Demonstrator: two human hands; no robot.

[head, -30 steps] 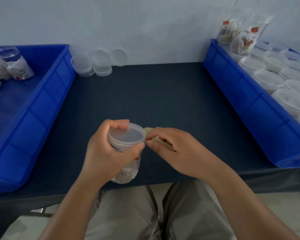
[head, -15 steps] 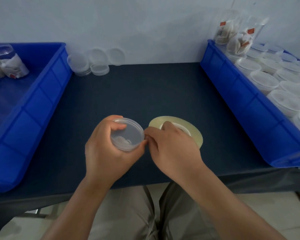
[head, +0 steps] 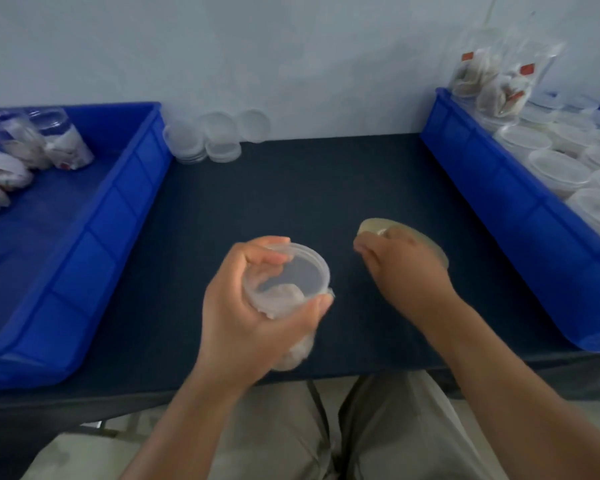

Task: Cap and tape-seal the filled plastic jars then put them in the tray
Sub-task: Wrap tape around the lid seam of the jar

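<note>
Our left hand [head: 243, 306] clasps the clear, round, lidded plastic jar [head: 298, 275], tilted above the dark matte table [head: 291, 188]. Right of the jar, apart from it, our right hand [head: 406, 268] grips the flat yellowish ring of tape [head: 374, 225]. Left of the jar sits a glossy blue tray [head: 94, 244].

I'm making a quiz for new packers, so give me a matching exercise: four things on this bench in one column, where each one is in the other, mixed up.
Things
1 capped jar
2 tape roll
3 loose lids
4 jars lying on their sides

Places
a at the back edge of the table
b in the left blue tray
c held in the left hand
d held by the right hand

Pairs: 1-c, 2-d, 3-a, 4-b
</note>
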